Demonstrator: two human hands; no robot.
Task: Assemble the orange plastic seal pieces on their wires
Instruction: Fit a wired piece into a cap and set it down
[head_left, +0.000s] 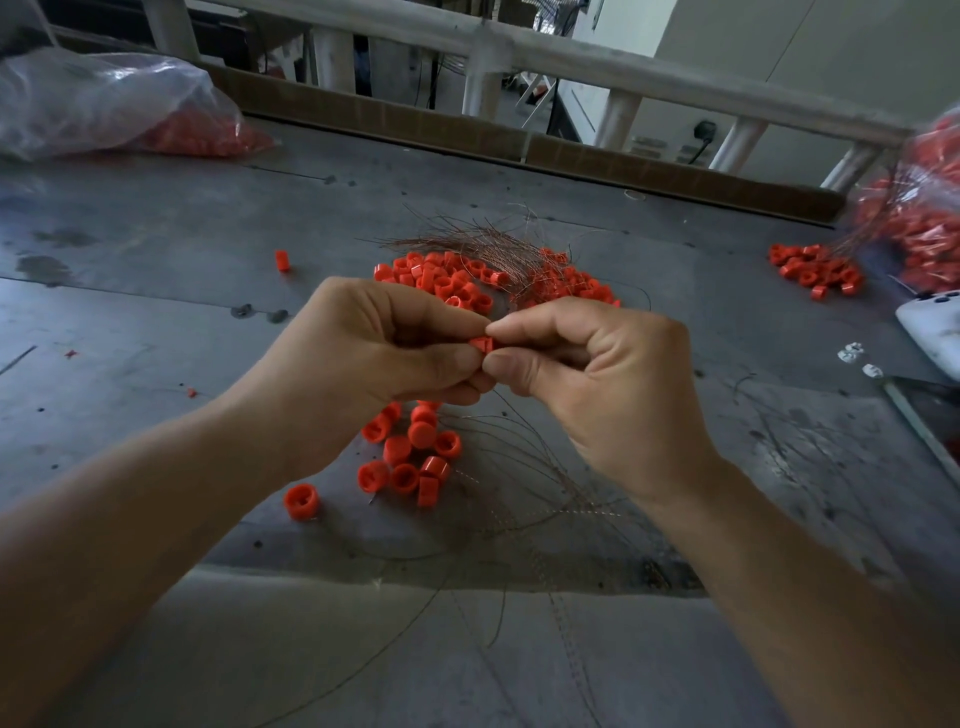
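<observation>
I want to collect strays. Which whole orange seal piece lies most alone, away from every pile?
The lone seal piece beyond the left hand, left of the far pile. Bare table surrounds it; the rest lie in or beside clusters.

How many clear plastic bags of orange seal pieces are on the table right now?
2. One clear plastic bag lies far left on the grey table; the other bag sits at the far right edge, partly cut off. Others may lie out of view.
</observation>
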